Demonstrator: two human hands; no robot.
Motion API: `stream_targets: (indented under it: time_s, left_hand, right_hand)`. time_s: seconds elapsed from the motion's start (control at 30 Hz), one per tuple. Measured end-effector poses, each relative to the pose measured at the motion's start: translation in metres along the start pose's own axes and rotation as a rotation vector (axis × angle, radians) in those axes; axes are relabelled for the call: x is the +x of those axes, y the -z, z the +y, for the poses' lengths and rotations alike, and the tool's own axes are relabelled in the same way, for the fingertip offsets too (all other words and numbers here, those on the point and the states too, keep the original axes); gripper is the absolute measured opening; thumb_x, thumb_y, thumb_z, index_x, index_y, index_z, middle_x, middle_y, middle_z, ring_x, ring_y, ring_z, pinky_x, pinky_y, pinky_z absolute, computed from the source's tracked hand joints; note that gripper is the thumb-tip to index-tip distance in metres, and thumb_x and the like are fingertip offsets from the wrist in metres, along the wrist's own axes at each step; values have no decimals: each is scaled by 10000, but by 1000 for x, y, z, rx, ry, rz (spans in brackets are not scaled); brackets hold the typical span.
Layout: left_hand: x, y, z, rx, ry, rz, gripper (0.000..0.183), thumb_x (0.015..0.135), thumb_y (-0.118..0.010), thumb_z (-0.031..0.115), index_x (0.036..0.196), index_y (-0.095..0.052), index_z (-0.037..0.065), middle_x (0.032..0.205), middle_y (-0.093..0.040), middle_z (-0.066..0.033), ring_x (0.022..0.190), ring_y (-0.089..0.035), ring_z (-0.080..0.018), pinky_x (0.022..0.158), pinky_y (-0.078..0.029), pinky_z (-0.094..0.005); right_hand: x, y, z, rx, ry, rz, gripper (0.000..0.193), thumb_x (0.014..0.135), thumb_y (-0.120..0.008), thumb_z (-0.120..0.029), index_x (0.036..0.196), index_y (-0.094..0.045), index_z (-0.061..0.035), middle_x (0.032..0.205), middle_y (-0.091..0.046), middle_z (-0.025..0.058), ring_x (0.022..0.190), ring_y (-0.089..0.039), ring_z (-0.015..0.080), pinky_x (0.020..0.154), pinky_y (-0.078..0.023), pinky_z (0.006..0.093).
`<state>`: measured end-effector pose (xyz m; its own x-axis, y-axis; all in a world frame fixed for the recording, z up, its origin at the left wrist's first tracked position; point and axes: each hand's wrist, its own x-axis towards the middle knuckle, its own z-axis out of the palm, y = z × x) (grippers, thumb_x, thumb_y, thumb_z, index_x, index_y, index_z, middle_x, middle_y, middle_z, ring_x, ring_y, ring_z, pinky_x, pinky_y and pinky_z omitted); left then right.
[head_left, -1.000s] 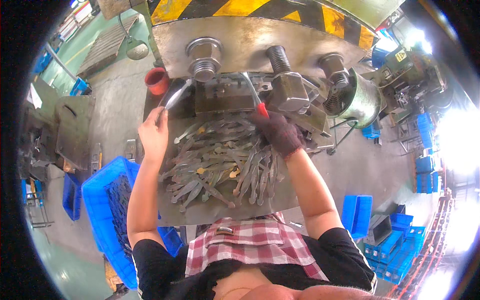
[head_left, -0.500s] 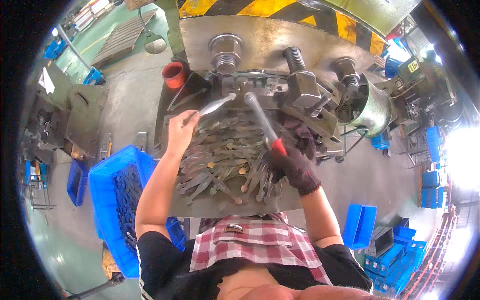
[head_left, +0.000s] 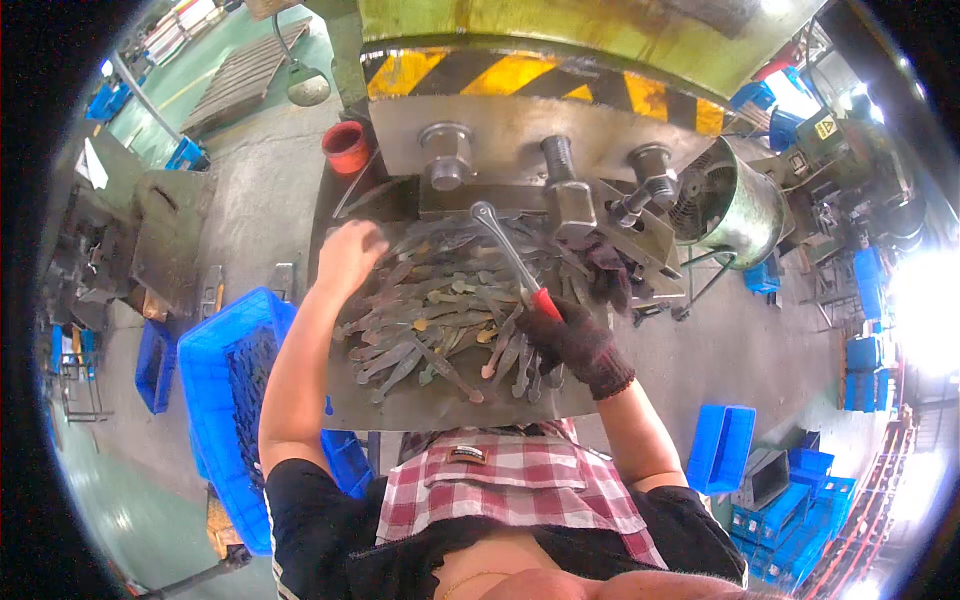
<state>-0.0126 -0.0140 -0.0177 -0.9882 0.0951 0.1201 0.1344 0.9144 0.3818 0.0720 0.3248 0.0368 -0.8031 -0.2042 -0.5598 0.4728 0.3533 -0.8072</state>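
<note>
In my gloved right hand (head_left: 575,345) is the red handle of a ratchet-like tool (head_left: 507,248). Its shiny shaft points up and left, and the rounded head lies just in front of the press. My bare left hand (head_left: 350,257), slightly blurred, hovers over the left side of the worktable, its fingers apart and no piece visible in them. Between and below both hands spreads a heap of flat, spoon-ended metal pieces (head_left: 440,310). The press ram (head_left: 520,115), with large bolts and a yellow-black striped band, sits low and hides the die beneath it.
A red cup (head_left: 346,150) stands at the table's far left. The large blue bin (head_left: 200,365) at my left contains dark metal pieces. Beyond the press's right side is a round green fan (head_left: 745,215). More blue crates (head_left: 720,450) stand on the floor at right.
The press ram has come down over the die. My left hand has moved left and down, and the metal piece it held is gone from it. The tool's head has drawn back from the die.
</note>
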Motion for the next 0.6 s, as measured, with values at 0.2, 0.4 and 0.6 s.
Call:
stream_targets:
  time_s: [0.2,0.4,0.6]
  left_hand:
    - [12,-19,-1,237,-91,-157,223,720,-699,181,850,-636,10,968,-617,-189,1000,-587,-335,844,-485,-446]
    - [19,-2,-10,224,-42,-244,191,764,-663,186,830,-641,9,897,-652,-207,891,-629,-379,788,-497,-467]
    - [46,30,39,-209,-185,144,233,896,-572,264,872,-647,44,746,-624,-189,709,-622,-369,628,-465,-431]
  right_hand:
    - [-7,2,-4,71,64,-19,329,842,-677,-331,1005,-651,-45,727,-569,-10,575,-527,73,500,-436,240]
    - [5,14,16,-38,50,117,358,843,-670,-346,1018,-664,-34,760,-608,9,579,-550,79,503,-455,239]
    - [-9,23,-2,218,37,178,300,831,-701,-313,956,-673,-42,712,-588,2,552,-520,90,484,-423,248]
